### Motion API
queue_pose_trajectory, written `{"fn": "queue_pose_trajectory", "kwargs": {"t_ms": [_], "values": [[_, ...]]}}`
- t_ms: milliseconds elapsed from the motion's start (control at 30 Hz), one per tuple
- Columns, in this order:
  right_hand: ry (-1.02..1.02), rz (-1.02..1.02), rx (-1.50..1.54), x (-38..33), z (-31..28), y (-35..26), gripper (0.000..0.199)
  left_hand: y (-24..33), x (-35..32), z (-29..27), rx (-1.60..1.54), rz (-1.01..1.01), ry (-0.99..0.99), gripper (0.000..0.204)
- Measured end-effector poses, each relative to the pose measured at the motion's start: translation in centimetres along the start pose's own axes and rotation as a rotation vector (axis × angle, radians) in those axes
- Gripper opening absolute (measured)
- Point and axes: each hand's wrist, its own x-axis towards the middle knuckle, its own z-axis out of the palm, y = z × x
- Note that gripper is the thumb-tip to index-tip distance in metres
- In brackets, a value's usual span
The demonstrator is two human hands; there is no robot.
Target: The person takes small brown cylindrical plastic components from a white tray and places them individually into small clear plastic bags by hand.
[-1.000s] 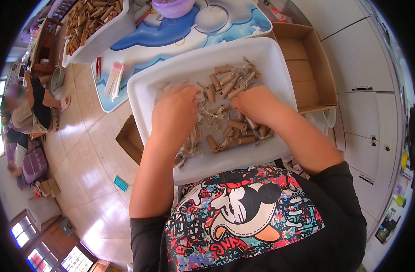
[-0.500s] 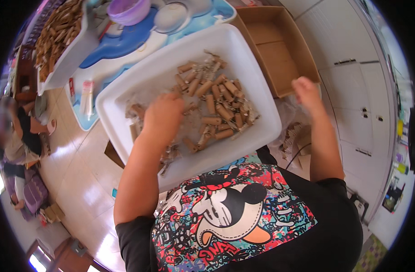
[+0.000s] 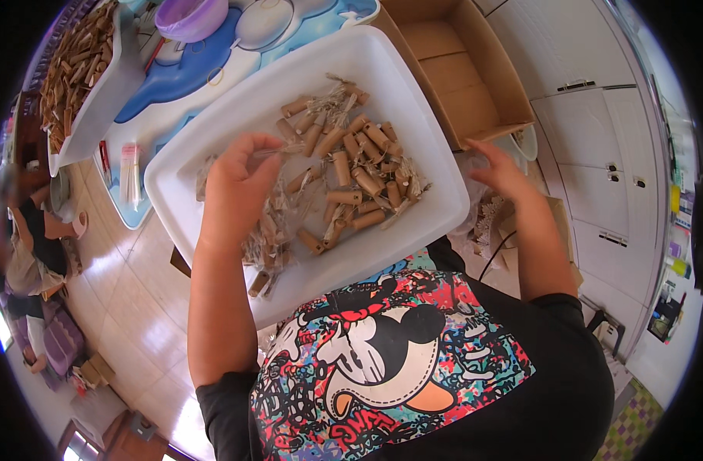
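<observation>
My left hand [image 3: 244,180] is over the left part of a white plastic tub [image 3: 290,88]. Its thumb and fingers curl around the thin film of a clear plastic bag [image 3: 273,223], which holds small brown tubes with strings. Many loose brown cylindrical tubes [image 3: 341,167], with holes and pale strings, lie heaped in the tub. Past the tub's right rim, below the cardboard box's near corner, my right hand [image 3: 499,170] is open with fingers bent and apart, nothing visible in it.
An open cardboard box [image 3: 463,88] stands beyond the tub's right side. Behind the tub, a blue-and-white table [image 3: 182,84] carries a purple bowl [image 3: 190,17]. A white tray [image 3: 113,84] at far left is piled with brown tubes. White cabinets [image 3: 578,134] line the right. Another person sits far left.
My left hand has risen from the tub's contents and shifted left, its fingers now curled around the film. My right hand has come down and left, its fingers spreading toward the tub's rim.
</observation>
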Motion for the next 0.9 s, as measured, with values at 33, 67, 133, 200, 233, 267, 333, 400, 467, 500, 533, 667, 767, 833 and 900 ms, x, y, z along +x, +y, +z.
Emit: {"fn": "queue_pose_trajectory", "kwargs": {"t_ms": [33,67,133,200,233,267,333,400,467,500,533,667,767,833,900], "values": [[-0.035,-0.073,-0.074,-0.5,0.0,-2.4,0.035,0.1,-0.4,-0.3,-0.043,-0.026,0.0,0.016],[-0.065,-0.143,-0.149,-0.9,-0.4,-4.2,0.038,0.1,-0.5,-0.4,-0.047,-0.028,0.004,0.016],[-0.169,0.122,-0.049,0.7,-2.8,-5.7,0.046,0.4,-0.8,-0.5,-0.153,0.02,0.026,0.016],[-0.286,0.377,0.049,0.7,-3.4,-8.8,0.054,0.9,-1.2,-0.5,-0.21,0.024,0.047,0.016],[-0.082,0.131,0.07,-1.0,-2.3,-11.7,0.054,1.0,-1.4,-0.5,-0.266,0.031,0.054,0.016],[0.117,-0.124,0.097,-2.1,-1.2,-14.5,0.054,1.2,-1.7,-0.7,-0.261,0.028,0.074,0.016],[0.203,-0.491,-0.01,-2.4,0.4,-18.8,0.049,1.4,-1.9,-0.8,-0.285,0.005,0.026,0.014],[0.288,-0.858,-0.107,-2.5,2.8,-22.1,0.045,1.0,-2.4,-1.0,-0.335,-0.003,0.043,0.014],[0.12,-1.01,-0.118,-2.8,4.7,-24.8,0.037,1.1,-2.5,-1.0,-0.414,0.0,0.014,0.013],[0.117,-1.02,-0.116,-2.9,5.8,-25.7,0.037,1.2,-2.7,-1.1,-0.435,-0.007,0.024,0.014],[0.036,-0.967,-0.083,-2.9,6.8,-26.5,0.033,1.3,-2.8,-1.1,-0.433,-0.003,0.034,0.014],[-0.239,-0.608,0.117,-2.7,8.9,-28.2,0.022,1.0,-3.2,-1.4,-0.497,0.016,0.062,0.016],[-0.365,-0.444,0.427,-2.1,10.0,-28.5,0.016,0.3,-3.0,-0.8,-0.533,0.19,0.073,0.022],[-0.42,-0.38,0.622,-1.6,10.4,-28.5,0.015,-0.7,-2.8,-0.5,-0.546,0.338,-0.004,0.033],[-0.355,-0.441,0.68,-1.0,10.6,-28.5,0.017,-1.3,-2.7,0.2,-0.588,0.231,-0.062,0.033]]}}
